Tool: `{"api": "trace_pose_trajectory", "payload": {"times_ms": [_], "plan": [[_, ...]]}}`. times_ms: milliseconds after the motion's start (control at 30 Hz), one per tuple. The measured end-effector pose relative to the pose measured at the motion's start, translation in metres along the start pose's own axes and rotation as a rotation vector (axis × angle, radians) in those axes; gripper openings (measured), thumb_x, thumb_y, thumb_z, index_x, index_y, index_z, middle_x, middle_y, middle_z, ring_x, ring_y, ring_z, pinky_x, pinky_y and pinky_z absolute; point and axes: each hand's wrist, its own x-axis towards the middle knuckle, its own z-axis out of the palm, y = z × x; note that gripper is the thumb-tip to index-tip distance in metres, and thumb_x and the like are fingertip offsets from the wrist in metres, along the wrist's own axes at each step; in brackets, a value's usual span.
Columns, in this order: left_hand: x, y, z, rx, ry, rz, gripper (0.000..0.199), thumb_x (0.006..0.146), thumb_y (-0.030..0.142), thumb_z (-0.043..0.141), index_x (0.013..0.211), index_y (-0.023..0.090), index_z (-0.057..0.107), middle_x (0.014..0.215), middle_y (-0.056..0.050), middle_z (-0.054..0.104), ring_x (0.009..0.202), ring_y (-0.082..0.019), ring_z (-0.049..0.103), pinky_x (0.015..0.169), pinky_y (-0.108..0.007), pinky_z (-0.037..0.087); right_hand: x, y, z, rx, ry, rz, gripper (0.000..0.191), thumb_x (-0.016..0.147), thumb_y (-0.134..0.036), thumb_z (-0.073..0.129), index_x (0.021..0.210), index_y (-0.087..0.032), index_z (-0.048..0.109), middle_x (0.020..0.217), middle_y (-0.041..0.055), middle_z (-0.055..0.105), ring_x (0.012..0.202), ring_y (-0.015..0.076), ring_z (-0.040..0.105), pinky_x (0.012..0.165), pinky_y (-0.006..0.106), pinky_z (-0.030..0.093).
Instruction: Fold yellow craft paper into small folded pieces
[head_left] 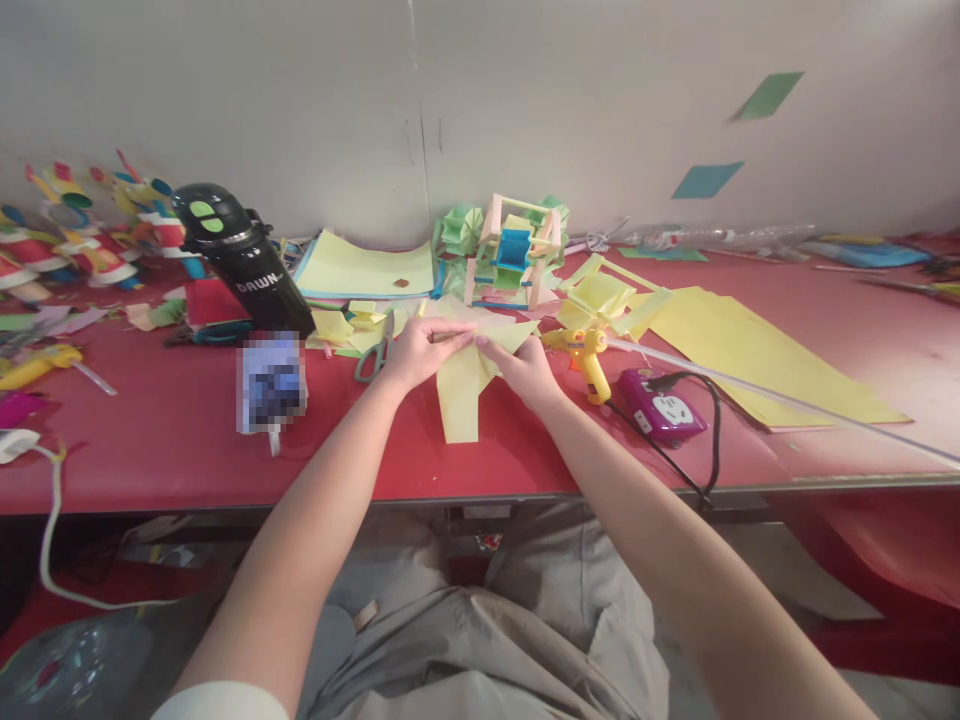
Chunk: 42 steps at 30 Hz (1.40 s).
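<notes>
A folded piece of yellow paper [459, 400] is held between both hands above the red table, with one flap hanging down toward the front edge. My left hand [421, 350] pinches its upper left part with thumb and fingers. On the other side, my right hand [527, 372] grips the paper, its thumb near the left fingertips. Green-handled scissors [373, 360] lie just left of my left hand. Right beside my right hand is a yellow glue gun [589, 360]. Behind the hands stands a small frame model [514, 250] with blue and yellow paper parts.
A black bottle [251, 265] stands at the left, behind a blurred phone-like object [271, 385]. Yellow sheets [750, 350] and a purple power socket [661, 408] lie right. Paper figures [94, 240] crowd the far left. The table's front edge [495, 497] runs below the hands.
</notes>
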Motion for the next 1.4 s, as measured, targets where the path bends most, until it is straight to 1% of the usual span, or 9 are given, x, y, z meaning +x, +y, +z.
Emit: {"api": "trace_pose_trajectory", "payload": {"times_ms": [167,300,400,567,833,1033,1133,1267,1400], "plan": [[0.000,0.001,0.000,0.001,0.012,-0.027,0.028,0.076,0.042,0.076,0.094,0.021,0.080,0.099,-0.008,0.078,0.099,-0.025,0.071,0.089,-0.036,0.056,0.000,0.000,0.000,-0.021,-0.009,-0.016,0.043,0.076,-0.054,0.074,0.100,-0.018,0.075,0.102,0.0097,0.076,0.105,0.0301,0.069,0.087,0.042,0.058],[0.001,-0.001,-0.001,-0.034,0.010,-0.061,0.031,0.072,0.043,0.079,0.092,0.020,0.080,0.097,-0.009,0.078,0.097,-0.026,0.071,0.087,-0.036,0.056,0.000,-0.001,0.000,-0.039,-0.005,-0.032,0.048,0.072,-0.053,0.077,0.104,-0.018,0.074,0.109,0.0104,0.075,0.105,0.0309,0.069,0.088,0.043,0.058],[0.002,-0.002,-0.003,-0.080,0.005,-0.115,0.032,0.070,0.043,0.080,0.091,0.019,0.080,0.095,-0.009,0.078,0.095,-0.025,0.071,0.086,-0.037,0.056,0.000,-0.003,0.000,-0.039,0.003,-0.029,0.048,0.068,-0.052,0.080,0.102,-0.017,0.075,0.108,0.0109,0.075,0.103,0.0315,0.070,0.086,0.042,0.059],[0.001,0.002,-0.005,-0.168,-0.054,-0.200,0.031,0.069,0.040,0.081,0.092,0.019,0.079,0.096,-0.009,0.077,0.094,-0.024,0.070,0.087,-0.038,0.055,0.000,-0.003,-0.001,-0.080,0.012,-0.007,0.042,0.067,-0.051,0.081,0.093,-0.018,0.077,0.098,0.0092,0.077,0.099,0.0315,0.071,0.081,0.041,0.060],[0.001,0.000,-0.007,-0.181,-0.065,-0.232,0.031,0.069,0.039,0.081,0.091,0.018,0.079,0.094,-0.008,0.077,0.091,-0.023,0.069,0.086,-0.038,0.054,-0.001,-0.003,-0.001,-0.073,0.006,-0.013,0.039,0.066,-0.048,0.082,0.090,-0.018,0.077,0.095,0.0087,0.077,0.096,0.0308,0.072,0.078,0.040,0.060],[0.002,-0.004,-0.006,-0.170,-0.095,-0.174,0.039,0.066,0.039,0.084,0.097,0.018,0.078,0.081,-0.006,0.075,0.081,-0.020,0.069,0.080,-0.035,0.054,0.000,-0.004,0.000,-0.006,-0.015,-0.011,0.039,0.068,-0.047,0.081,0.092,-0.016,0.076,0.098,0.0099,0.077,0.093,0.0292,0.072,0.078,0.040,0.060],[0.003,-0.006,-0.005,-0.193,-0.061,-0.184,0.043,0.064,0.039,0.085,0.099,0.017,0.077,0.083,-0.007,0.075,0.084,-0.021,0.069,0.081,-0.035,0.054,0.001,-0.001,-0.002,-0.014,0.015,-0.010,0.041,0.069,-0.047,0.081,0.094,-0.015,0.075,0.101,0.0103,0.076,0.094,0.0291,0.072,0.078,0.039,0.060],[0.004,-0.009,-0.004,-0.268,0.030,-0.238,0.040,0.062,0.039,0.086,0.094,0.016,0.076,0.092,-0.009,0.076,0.090,-0.022,0.069,0.085,-0.035,0.054,0.002,0.002,-0.004,-0.066,0.118,-0.013,0.037,0.071,-0.050,0.078,0.084,-0.016,0.074,0.095,0.0097,0.077,0.092,0.0292,0.072,0.075,0.038,0.060],[0.007,-0.010,-0.006,-0.335,0.121,-0.272,0.038,0.060,0.038,0.087,0.087,0.014,0.075,0.090,-0.009,0.076,0.087,-0.020,0.070,0.084,-0.035,0.055,0.002,0.002,-0.005,-0.103,0.157,-0.042,0.035,0.072,-0.049,0.077,0.081,-0.016,0.074,0.090,0.0091,0.077,0.088,0.0289,0.072,0.073,0.038,0.060]]}}
